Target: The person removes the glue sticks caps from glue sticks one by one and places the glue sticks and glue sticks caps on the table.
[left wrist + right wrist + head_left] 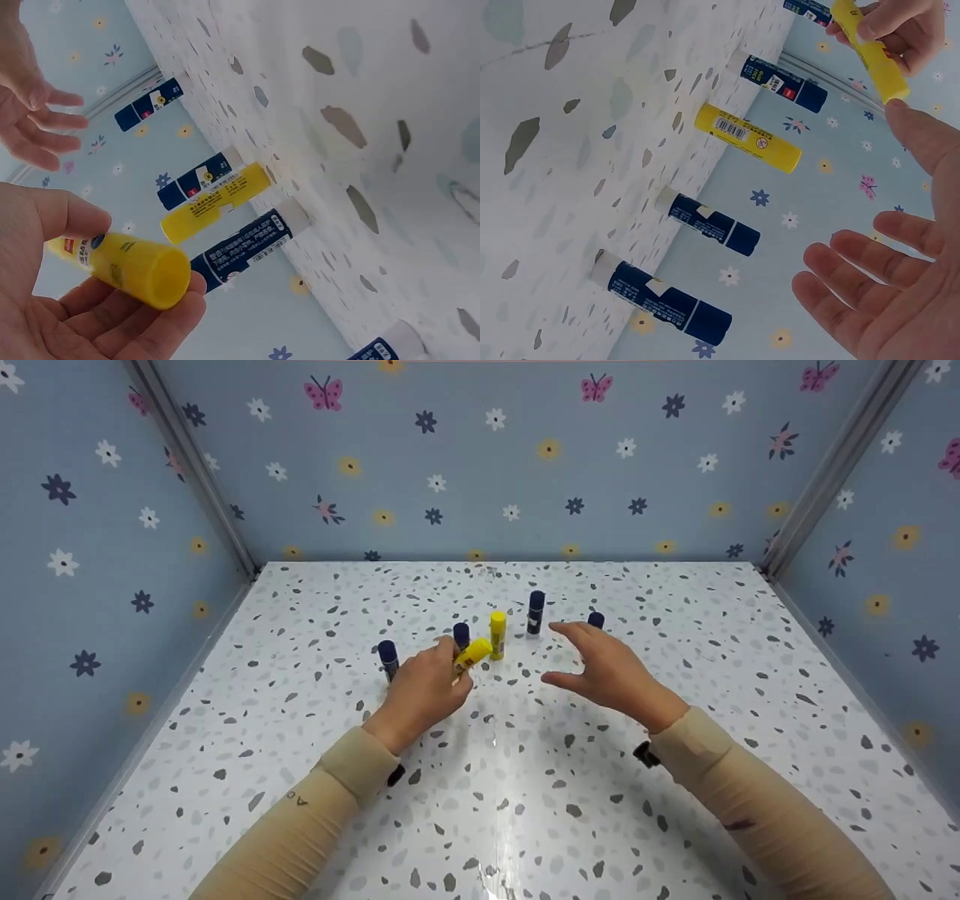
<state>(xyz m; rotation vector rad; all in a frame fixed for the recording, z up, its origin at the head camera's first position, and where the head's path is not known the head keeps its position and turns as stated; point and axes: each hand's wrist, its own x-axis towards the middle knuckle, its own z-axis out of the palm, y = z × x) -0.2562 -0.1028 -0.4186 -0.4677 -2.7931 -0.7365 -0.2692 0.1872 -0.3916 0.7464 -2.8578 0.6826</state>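
My left hand (426, 687) holds a yellow glue stick (120, 264) between thumb and fingers, tilted and lifted off the table. Just past it in the head view, a second yellow glue stick (498, 636) stands upright, with a dark blue glue stick (461, 635) to its left. Another blue glue stick (388, 658) stands left of that hand, partly covered by it. My right hand (611, 666) holds nothing; thumb and fingers are spread apart. Near its fingertips is an upright blue glue stick (535, 613), and behind the hand shows the top of another blue one (595, 619).
The white table (517, 810) has a grey speckled pattern. Light blue flowered panels enclose it at the back (480, 457), left (97, 585) and right (892, 547). The glue sticks stand in a loose row across the table's middle.
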